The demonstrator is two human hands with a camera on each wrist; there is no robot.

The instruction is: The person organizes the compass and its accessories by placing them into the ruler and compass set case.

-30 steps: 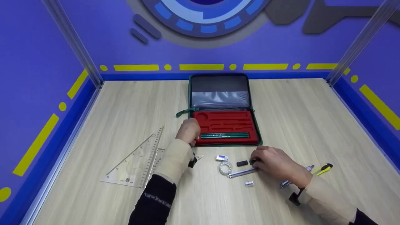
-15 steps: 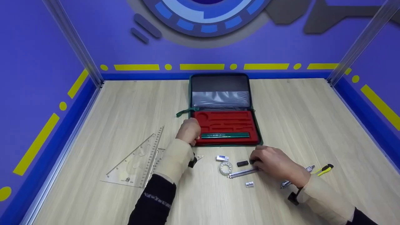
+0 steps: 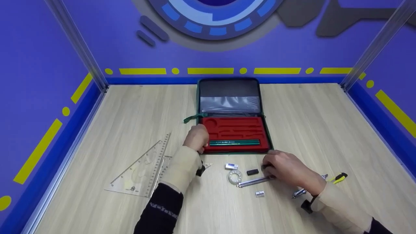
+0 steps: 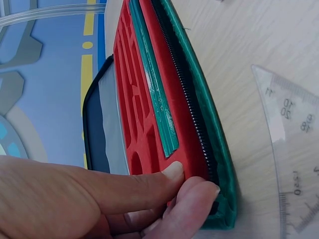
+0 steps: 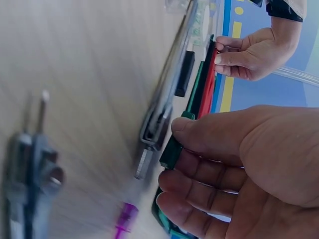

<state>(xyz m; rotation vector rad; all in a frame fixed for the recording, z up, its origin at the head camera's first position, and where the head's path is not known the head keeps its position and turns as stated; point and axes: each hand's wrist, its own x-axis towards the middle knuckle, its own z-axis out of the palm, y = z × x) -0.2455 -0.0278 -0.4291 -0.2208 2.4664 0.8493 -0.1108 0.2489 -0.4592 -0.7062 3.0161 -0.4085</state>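
Observation:
An unzipped green case (image 3: pixel 229 87) lies open, its red moulded tray (image 3: pixel 240 121) facing up with green pencils (image 3: pixel 234 142) in the front slot. My left hand (image 3: pixel 196 138) pinches the tray's front left corner between thumb and finger; the left wrist view shows the thumb on the red rim (image 4: pixel 187 154). My right hand (image 3: pixel 287 167) is just off the case's front right corner. Between its thumb and forefinger it pinches a small dark green block (image 5: pixel 172 152). A silver two-legged drawing instrument (image 3: pixel 255 182) lies below those fingers, beside a black block (image 3: pixel 252 172).
Near the case's front are a white eraser (image 3: pixel 231 166), a clear ring-shaped roll (image 3: pixel 235 177) and a small metal sharpener (image 3: pixel 259 193). A silver compass (image 3: pixel 299 193) and yellow cutter knife (image 3: pixel 340 177) lie right. Clear set squares (image 3: pixel 136 175) lie left. Walls enclose the table.
My right hand has shifted very slightly to the right, with the dark green block in its fingers. My left hand stays at the tray corner. The head view has tilted a little.

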